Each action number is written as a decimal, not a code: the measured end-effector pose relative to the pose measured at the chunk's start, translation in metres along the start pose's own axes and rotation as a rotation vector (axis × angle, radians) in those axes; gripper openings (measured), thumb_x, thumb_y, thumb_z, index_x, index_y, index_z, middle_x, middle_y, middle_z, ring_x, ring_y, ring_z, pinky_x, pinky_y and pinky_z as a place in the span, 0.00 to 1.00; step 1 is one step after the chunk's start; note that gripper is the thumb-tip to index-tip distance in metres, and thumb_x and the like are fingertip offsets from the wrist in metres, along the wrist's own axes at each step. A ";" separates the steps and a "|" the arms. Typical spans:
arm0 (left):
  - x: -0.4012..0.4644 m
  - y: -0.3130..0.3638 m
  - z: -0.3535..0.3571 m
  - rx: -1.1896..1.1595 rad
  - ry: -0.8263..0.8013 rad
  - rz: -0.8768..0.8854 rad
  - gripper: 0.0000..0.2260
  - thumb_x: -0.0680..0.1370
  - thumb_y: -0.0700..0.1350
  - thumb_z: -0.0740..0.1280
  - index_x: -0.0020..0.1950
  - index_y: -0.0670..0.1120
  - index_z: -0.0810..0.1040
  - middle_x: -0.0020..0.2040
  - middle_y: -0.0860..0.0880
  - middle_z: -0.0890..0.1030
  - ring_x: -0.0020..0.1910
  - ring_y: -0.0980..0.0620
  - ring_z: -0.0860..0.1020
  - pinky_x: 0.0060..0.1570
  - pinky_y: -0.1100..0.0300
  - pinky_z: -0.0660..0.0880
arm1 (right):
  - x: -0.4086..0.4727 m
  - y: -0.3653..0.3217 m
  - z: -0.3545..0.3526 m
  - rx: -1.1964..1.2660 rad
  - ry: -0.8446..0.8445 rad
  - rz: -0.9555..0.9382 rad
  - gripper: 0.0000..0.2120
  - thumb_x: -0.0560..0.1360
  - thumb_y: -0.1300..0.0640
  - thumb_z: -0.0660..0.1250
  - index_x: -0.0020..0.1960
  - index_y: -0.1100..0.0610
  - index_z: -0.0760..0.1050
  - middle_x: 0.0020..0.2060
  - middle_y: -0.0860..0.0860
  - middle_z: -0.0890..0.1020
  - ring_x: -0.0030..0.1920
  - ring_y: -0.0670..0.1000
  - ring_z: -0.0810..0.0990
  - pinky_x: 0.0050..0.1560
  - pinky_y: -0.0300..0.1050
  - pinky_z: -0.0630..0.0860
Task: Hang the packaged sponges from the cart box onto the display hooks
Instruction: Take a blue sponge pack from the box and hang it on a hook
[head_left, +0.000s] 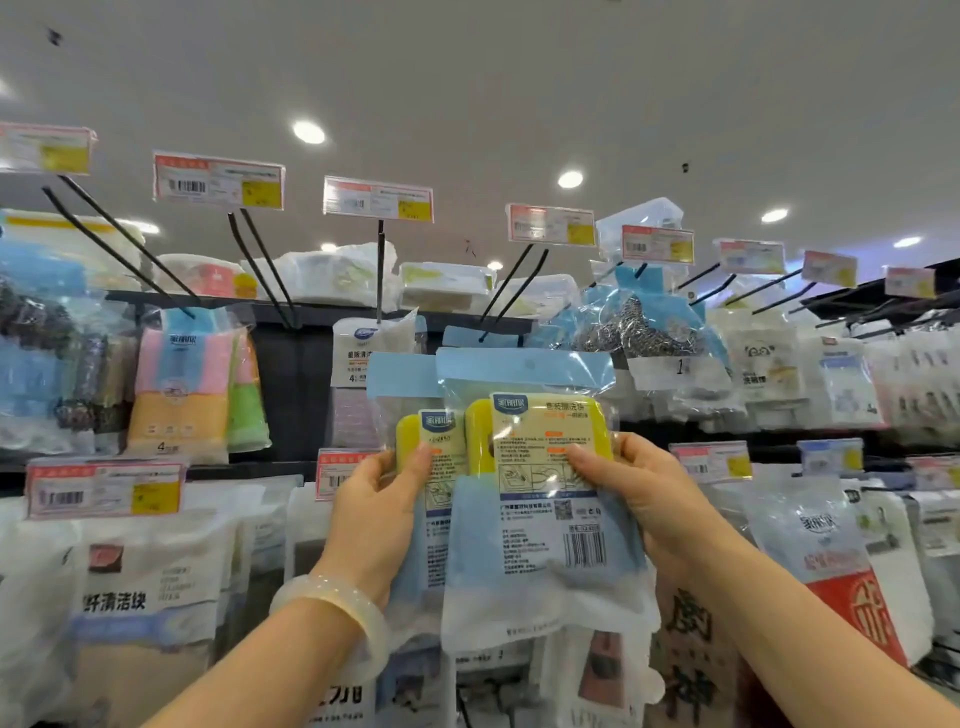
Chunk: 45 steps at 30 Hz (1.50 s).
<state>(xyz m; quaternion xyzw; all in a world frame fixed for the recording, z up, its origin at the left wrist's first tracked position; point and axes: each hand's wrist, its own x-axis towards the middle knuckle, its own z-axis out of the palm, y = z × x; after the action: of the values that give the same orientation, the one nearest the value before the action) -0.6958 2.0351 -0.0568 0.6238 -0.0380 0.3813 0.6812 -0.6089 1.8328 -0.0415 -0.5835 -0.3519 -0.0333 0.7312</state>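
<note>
Left hand: our left hand (382, 512) is raised in front of the display, wearing a pale translucent bangle (337, 608) on the wrist; its grip pinches the rear clear plastic pack holding a yellow sponge (423, 452), thumb on the front face.
Right hand: our right hand (636, 493) pinches the right edge of the front clear plastic pack with a yellow sponge and a blue printed card (540, 499), thumb pressed on the printed label.
Task packs: both packs sit upright, the front one overlapping the rear one, between our two hands and in front of the shelving.
Pack headers: the pale blue top strips reach up to just below the black wire display hook (511, 288); we cannot tell whether either header is on the hook.
Hook above: it slopes toward us and carries a red and white price tag with a yellow patch (550, 224) at its tip.
Left neighbour: a hanging pack of pink, blue and orange cloths (179, 387).
Right neighbour: a hanging bag of steel scouring balls with a blue header (644, 322).
Lower row: white packs with printed characters (135, 597) hang below our forearms.
Overhead: a grey ceiling with round lights (570, 179).
</note>
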 end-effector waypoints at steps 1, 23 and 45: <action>0.001 0.000 0.001 -0.003 0.009 0.005 0.09 0.75 0.51 0.66 0.51 0.48 0.78 0.41 0.49 0.86 0.40 0.50 0.85 0.36 0.57 0.79 | 0.003 0.000 -0.001 -0.004 -0.012 0.001 0.27 0.60 0.52 0.75 0.55 0.61 0.73 0.44 0.54 0.86 0.44 0.55 0.85 0.39 0.46 0.82; 0.006 0.011 -0.031 0.089 0.271 0.065 0.06 0.74 0.50 0.68 0.44 0.47 0.78 0.39 0.51 0.84 0.41 0.51 0.81 0.37 0.57 0.75 | 0.120 -0.101 0.005 -0.024 0.254 0.001 0.10 0.71 0.55 0.71 0.44 0.61 0.74 0.36 0.56 0.83 0.27 0.52 0.83 0.22 0.42 0.78; 0.006 0.027 -0.024 0.110 0.230 0.080 0.11 0.76 0.52 0.65 0.50 0.44 0.79 0.43 0.48 0.85 0.47 0.47 0.82 0.51 0.46 0.77 | 0.130 -0.086 0.020 -1.032 0.367 -0.160 0.13 0.76 0.54 0.66 0.45 0.64 0.70 0.47 0.58 0.76 0.43 0.54 0.76 0.38 0.42 0.73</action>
<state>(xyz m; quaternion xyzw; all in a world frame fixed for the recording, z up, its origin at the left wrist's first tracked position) -0.7164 2.0571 -0.0366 0.6103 0.0365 0.4786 0.6302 -0.5603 1.8706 0.1033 -0.8222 -0.1999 -0.3580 0.3947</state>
